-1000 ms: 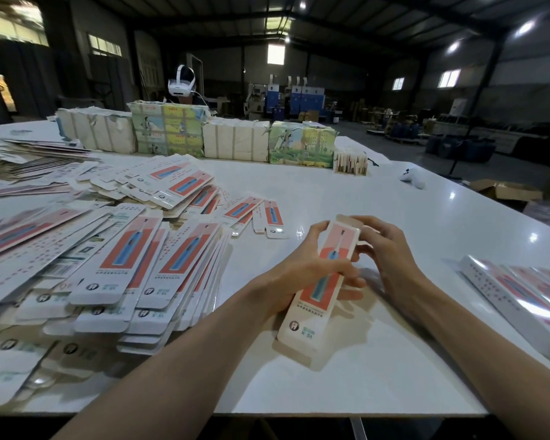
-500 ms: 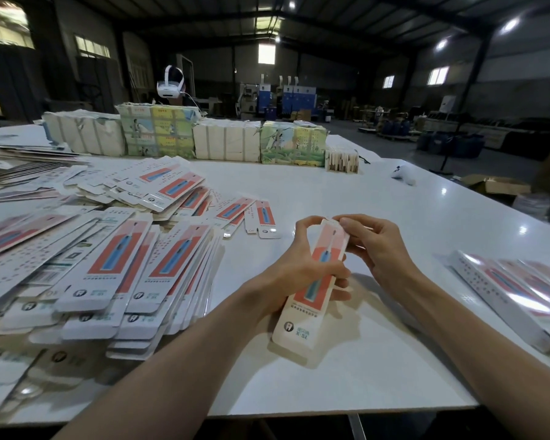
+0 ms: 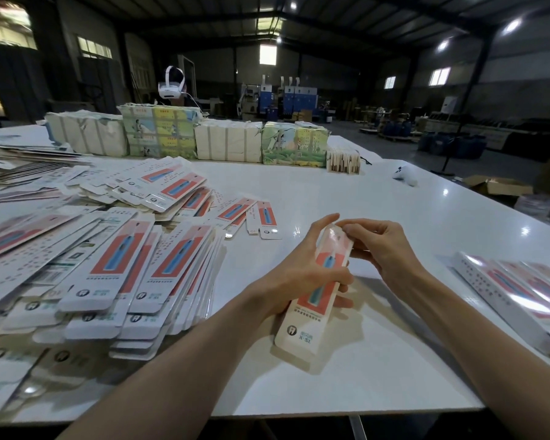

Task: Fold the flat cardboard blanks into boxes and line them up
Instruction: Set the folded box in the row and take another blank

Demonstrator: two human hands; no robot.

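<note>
WAREHOUSE FOLDING LINE: A worker closes up a box (image 3: 303,325) at a white surface (image 3: 346,192) in a dim warehouse. The left grip (image 3: 300,277) is wrapped round the box's middle, thumb across the printed face and fingers underneath. This appears meant to steady the sleeve and hold it squared open while the end is closed. The right grip (image 3: 386,249) pinches the box's far end, fingertips curled on what looks like the top flap. That suggests the tuck-in step, though glare blurs the flap itself. The box runs lengthwise away from the worker, its far end raised between the two grips. Its near end juts out below the left one toward the surface's edge; whether that end touches the surface cannot be told. Just to the left, a fanned pile of blanks (image 3: 159,281) lies within easy reach as the supply. To the right, well apart from the hands, finished boxes (image 3: 508,293) lie side by side in a row, likely this one's destination.
</note>
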